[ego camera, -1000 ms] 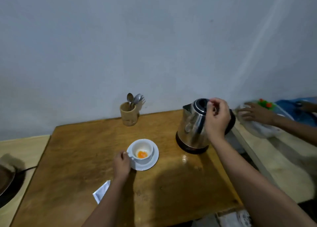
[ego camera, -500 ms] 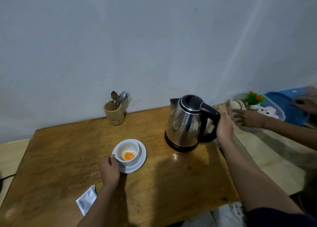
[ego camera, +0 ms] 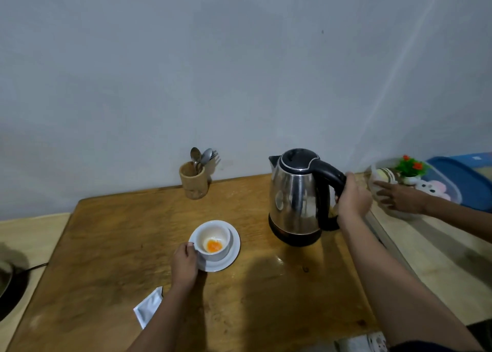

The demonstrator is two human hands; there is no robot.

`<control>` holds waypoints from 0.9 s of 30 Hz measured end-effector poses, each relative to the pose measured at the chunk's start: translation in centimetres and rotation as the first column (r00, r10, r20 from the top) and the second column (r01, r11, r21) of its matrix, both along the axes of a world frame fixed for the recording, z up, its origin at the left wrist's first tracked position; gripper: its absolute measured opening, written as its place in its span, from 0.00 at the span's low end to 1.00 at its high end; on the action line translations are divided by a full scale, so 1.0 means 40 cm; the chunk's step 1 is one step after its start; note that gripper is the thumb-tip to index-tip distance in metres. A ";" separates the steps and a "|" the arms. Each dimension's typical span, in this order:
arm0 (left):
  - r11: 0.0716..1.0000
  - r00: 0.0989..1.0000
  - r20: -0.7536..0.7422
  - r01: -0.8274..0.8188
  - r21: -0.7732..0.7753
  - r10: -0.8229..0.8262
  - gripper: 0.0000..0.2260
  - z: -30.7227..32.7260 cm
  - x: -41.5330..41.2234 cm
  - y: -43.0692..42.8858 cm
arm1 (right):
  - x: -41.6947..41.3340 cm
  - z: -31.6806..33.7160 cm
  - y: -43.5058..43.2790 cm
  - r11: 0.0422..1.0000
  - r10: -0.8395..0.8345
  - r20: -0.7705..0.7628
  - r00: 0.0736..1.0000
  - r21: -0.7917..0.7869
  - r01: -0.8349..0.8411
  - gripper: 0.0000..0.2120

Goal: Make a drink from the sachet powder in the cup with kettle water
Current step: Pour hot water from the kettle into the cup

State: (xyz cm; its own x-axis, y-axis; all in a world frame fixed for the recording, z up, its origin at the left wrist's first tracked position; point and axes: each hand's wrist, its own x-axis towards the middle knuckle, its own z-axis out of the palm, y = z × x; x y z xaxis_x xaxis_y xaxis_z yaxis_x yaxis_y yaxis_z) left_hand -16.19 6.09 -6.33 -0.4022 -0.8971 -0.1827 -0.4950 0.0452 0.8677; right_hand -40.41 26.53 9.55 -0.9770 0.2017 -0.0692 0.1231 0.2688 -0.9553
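A white cup (ego camera: 216, 241) with orange powder in its bottom stands on a white saucer (ego camera: 231, 256) near the middle of the wooden table (ego camera: 106, 245). My left hand (ego camera: 184, 266) holds the cup's handle on its left side. A steel kettle (ego camera: 295, 200) with a black lid and handle stands upright to the right. My right hand (ego camera: 352, 198) is wrapped around the kettle's handle. A white sachet (ego camera: 148, 306) lies flat near the table's front edge, beside my left forearm.
A wooden holder (ego camera: 193, 180) with spoons and a fork stands at the back by the wall. Another person's hand (ego camera: 399, 198) rests on a clear tub (ego camera: 383, 176) holding a small plant on the bench to the right. A dark pan (ego camera: 8, 285) sits far left.
My right hand left the kettle's lid, went round to its right side and closed on the handle. My left hand stayed on the cup. The camera view shifted slightly.
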 end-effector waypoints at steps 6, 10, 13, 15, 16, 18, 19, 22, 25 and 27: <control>0.996 0.995 0.045 0.088 0.003 -0.088 0.13 0.014 0.005 -0.015 | 0.006 0.103 -0.063 0.974 0.116 -0.104 0.988 0.208 -0.093 0.20; 0.989 0.988 0.065 0.137 0.053 -0.141 0.13 0.031 0.012 -0.023 | 0.056 0.130 -0.133 0.886 0.331 -0.203 0.922 0.403 -0.229 0.24; 0.981 0.982 0.059 0.175 0.082 -0.180 0.11 0.044 0.020 -0.025 | 0.094 0.126 -0.180 0.770 0.507 -0.209 0.836 0.546 -0.331 0.25; 0.975 0.977 0.057 0.199 0.104 -0.205 0.11 0.047 0.025 -0.027 | 0.115 0.123 -0.210 0.690 0.588 -0.193 0.785 0.626 -0.363 0.24; 0.971 0.974 0.057 0.210 0.113 -0.218 0.12 0.048 0.028 -0.027 | 0.124 0.121 -0.224 0.651 0.622 -0.181 0.761 0.660 -0.375 0.24; 0.965 0.969 0.048 0.235 0.114 -0.241 0.10 0.050 0.034 -0.027 | 0.141 0.116 -0.248 0.575 0.685 -0.161 0.711 0.719 -0.390 0.23; 0.962 0.967 0.036 0.246 0.114 -0.252 0.09 0.053 0.037 -0.026 | 0.149 0.113 -0.259 0.542 0.711 -0.155 0.686 0.742 -0.395 0.23; 0.954 0.959 0.031 0.278 0.109 -0.282 0.08 0.060 0.044 -0.030 | 0.171 0.105 -0.289 0.447 0.779 -0.132 0.613 0.803 -0.396 0.24; 0.950 0.950 0.060 0.303 0.072 -0.307 0.09 0.056 0.045 -0.039 | 0.190 0.101 -0.320 0.359 0.831 -0.109 0.545 0.855 -0.375 0.24; 0.951 0.949 0.072 0.304 0.061 -0.308 0.08 0.053 0.044 -0.042 | 0.197 0.105 -0.339 0.323 0.852 -0.103 0.513 0.875 -0.362 0.24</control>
